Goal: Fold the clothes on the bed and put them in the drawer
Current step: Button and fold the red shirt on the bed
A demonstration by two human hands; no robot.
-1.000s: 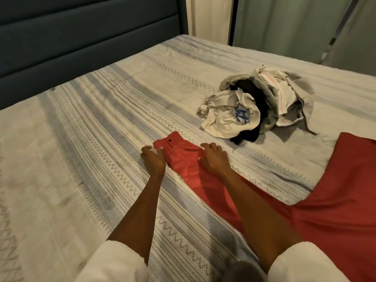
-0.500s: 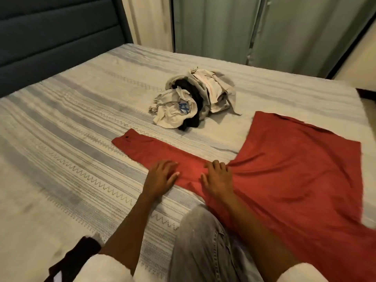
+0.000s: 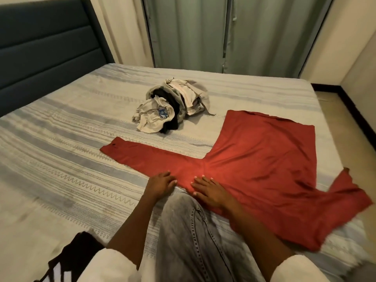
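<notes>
While both palms press flat, fingers spread and grasping nothing, the left hand (image 3: 160, 183) and right hand (image 3: 211, 191) rest on the long-sleeved red cotton shirt (image 3: 260, 165) — spread over the striped grey-and-white bedspread (image 3: 61, 159).

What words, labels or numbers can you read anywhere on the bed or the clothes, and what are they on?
No text can be read here.
Blue print on the white garment in the clothes pile: too blurred to read.
Red shirt, under the left hand and right hand: no lettering visible.
Bedspread: woven patterns only.
</notes>
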